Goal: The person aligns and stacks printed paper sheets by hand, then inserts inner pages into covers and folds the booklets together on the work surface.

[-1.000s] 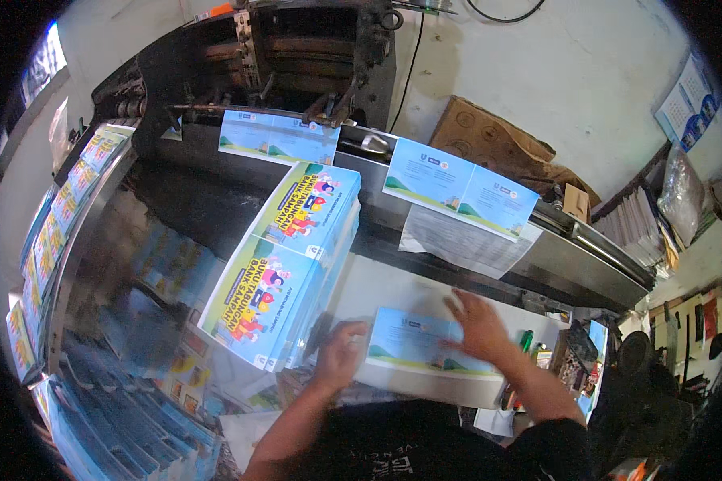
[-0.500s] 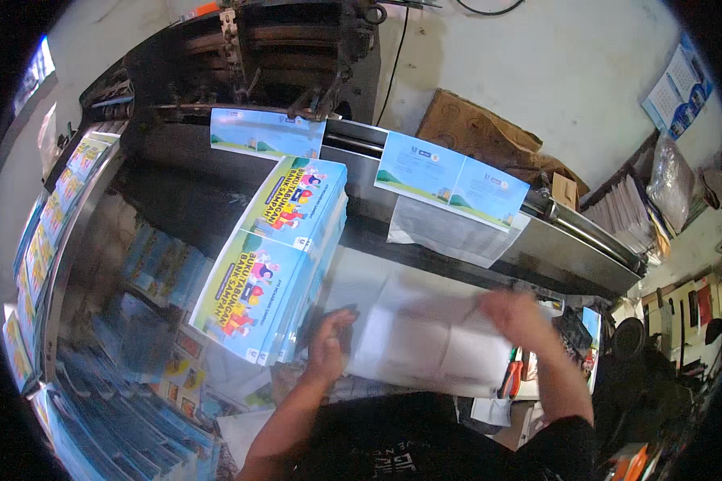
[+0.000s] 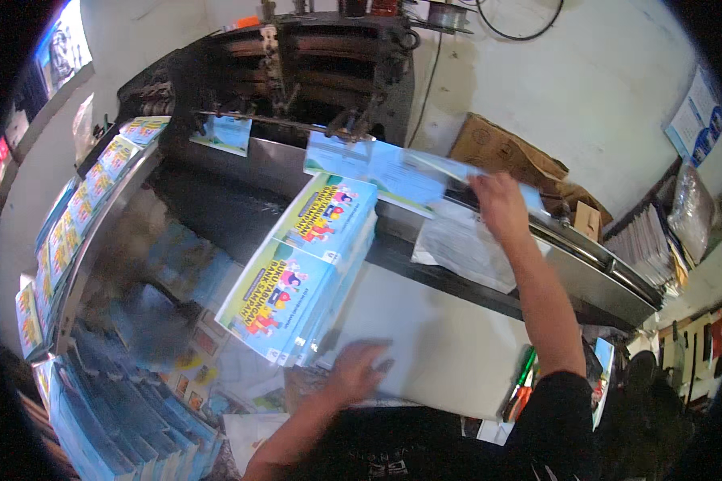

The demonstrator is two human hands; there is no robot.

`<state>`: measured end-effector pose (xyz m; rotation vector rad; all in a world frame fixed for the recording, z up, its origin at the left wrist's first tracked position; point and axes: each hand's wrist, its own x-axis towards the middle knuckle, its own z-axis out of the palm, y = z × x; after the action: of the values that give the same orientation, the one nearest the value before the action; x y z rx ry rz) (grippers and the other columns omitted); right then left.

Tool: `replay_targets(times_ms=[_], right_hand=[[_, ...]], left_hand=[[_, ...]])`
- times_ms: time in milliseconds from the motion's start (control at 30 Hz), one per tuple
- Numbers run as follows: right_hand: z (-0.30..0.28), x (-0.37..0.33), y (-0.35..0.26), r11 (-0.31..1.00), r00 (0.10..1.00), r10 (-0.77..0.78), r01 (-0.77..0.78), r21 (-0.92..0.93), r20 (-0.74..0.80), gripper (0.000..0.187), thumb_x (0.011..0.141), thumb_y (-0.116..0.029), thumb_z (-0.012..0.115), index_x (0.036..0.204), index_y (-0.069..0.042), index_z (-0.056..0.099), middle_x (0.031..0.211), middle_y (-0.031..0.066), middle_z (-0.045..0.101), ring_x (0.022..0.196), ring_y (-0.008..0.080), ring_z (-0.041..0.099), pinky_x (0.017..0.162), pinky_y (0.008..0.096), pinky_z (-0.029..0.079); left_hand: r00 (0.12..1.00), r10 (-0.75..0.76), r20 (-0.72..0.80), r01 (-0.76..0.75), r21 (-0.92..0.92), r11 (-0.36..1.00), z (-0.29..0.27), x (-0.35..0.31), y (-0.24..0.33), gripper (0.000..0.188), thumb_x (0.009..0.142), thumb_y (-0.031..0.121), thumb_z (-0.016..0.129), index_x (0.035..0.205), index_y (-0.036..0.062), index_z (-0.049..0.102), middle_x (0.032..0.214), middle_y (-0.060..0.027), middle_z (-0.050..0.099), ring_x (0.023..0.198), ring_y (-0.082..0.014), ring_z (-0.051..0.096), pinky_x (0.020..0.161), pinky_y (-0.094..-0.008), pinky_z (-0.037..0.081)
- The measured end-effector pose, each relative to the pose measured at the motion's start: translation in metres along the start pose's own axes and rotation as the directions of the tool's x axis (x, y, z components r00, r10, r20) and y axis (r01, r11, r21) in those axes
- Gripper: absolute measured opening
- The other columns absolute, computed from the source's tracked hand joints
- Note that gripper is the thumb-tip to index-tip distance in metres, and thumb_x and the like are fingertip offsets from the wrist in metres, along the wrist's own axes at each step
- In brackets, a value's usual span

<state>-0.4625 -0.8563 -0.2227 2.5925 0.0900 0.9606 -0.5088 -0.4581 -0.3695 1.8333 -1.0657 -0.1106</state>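
My right hand [image 3: 501, 204] reaches up to the metal rail, closed on the end of a blue printed booklet [image 3: 440, 166] that is blurred by motion. Just left of it, another blue booklet [image 3: 377, 172] straddles the rail. My left hand [image 3: 359, 370] hovers above the pale board [image 3: 441, 329], fingers apart and slightly smeared, holding nothing. Close to that hand, on its left, stands a stack of yellow and blue booklets [image 3: 277, 297]. Under the rail hangs a crumpled whitish sheet [image 3: 465, 244].
A dark machine [image 3: 313, 72] fills the back, with a further blue sheet [image 3: 226, 135] at its entry. Booklets line a curved tray [image 3: 80, 208] on the left; several stacks [image 3: 128, 425] lie below. Red-handled pliers [image 3: 519, 401] rest by the board's right edge. Brown cardboard [image 3: 501, 152] leans behind.
My right hand has moved from the board up to the rail, and the white pages lying there are gone from the board. Rail booklets have shifted left towards the machine. The view has turned slightly.
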Motion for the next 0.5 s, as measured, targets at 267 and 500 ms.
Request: replay_targets(times_ms=[267,500], right_hand=[[-0.012,-0.061,-0.06,0.974,0.985,0.091,-0.118,0.193,0.144,0.031,0.078,-0.007,0.063,0.109,-0.007,0.069,0.105,0.0075,0.065,0.097,0.0264,0.06,0.084,0.0407,0.05],[-0.013,-0.046,-0.111,0.549,0.852,0.379,-0.521,0.654,0.361,0.032,0.093,-0.015,0.057,0.123,-0.004,0.062,0.107,0.016,0.068,0.099,0.0346,0.065,0.086,0.0419,0.053]], left_hand=[[0.985,0.024,0.169,-0.03,0.035,0.999,-0.041,-0.093,0.025,0.048,0.083,0.032,0.071,0.123,0.0081,0.059,0.117,-0.0193,0.064,0.105,-0.041,0.06,0.096,-0.0537,0.042],[0.726,0.107,-0.68,-0.043,0.11,0.993,-0.16,-0.076,0.042,0.039,0.099,0.034,0.055,0.125,0.005,0.058,0.116,-0.0148,0.062,0.104,-0.0263,0.059,0.093,-0.0439,0.045]])
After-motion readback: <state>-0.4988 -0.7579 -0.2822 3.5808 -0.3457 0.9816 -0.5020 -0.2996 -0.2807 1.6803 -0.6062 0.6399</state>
